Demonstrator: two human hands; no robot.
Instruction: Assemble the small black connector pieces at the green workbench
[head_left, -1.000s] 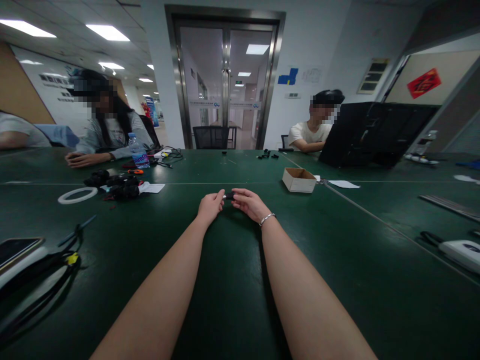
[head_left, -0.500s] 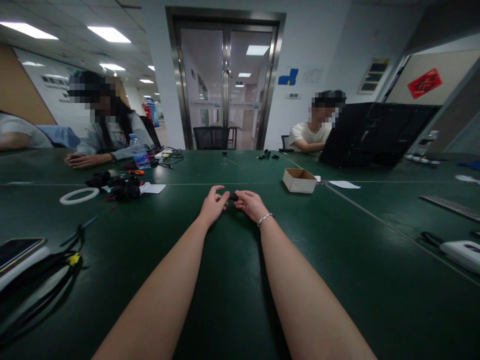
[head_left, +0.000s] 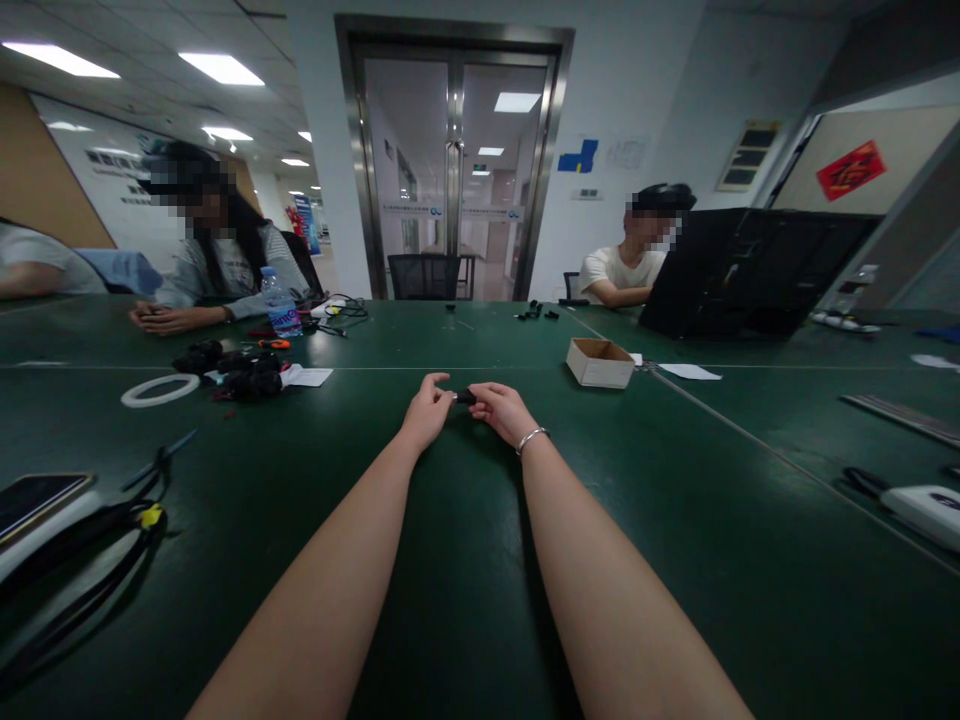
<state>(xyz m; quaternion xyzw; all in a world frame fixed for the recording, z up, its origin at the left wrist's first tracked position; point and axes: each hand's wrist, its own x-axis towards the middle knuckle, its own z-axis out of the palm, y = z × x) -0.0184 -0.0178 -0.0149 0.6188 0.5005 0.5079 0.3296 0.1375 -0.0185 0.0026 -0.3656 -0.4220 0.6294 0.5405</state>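
Just above the table in the middle of the head view, my two hands meet at a small black piece [head_left: 466, 397] with a light, metal-looking end on its left. My right hand [head_left: 501, 408], a silver bangle at its wrist, pinches the black body between thumb and fingers. The thumb and fingers of my left hand [head_left: 429, 412] close at the light end, while its index finger sticks out above. The fingers partly cover the piece, so its exact kind cannot be made out.
An open cardboard box [head_left: 600, 366] stands right of my hands on the green table [head_left: 450, 560]. Left lie black parts [head_left: 251, 375], a white ring [head_left: 160, 391], cables [head_left: 142, 540] and a phone [head_left: 45, 500]. Two co-workers sit opposite, one behind a large black monitor [head_left: 757, 270].
The left thumb has shifted slightly, and a light end of the black piece now shows between my hands. My right hand keeps its pinch in nearly the same place.
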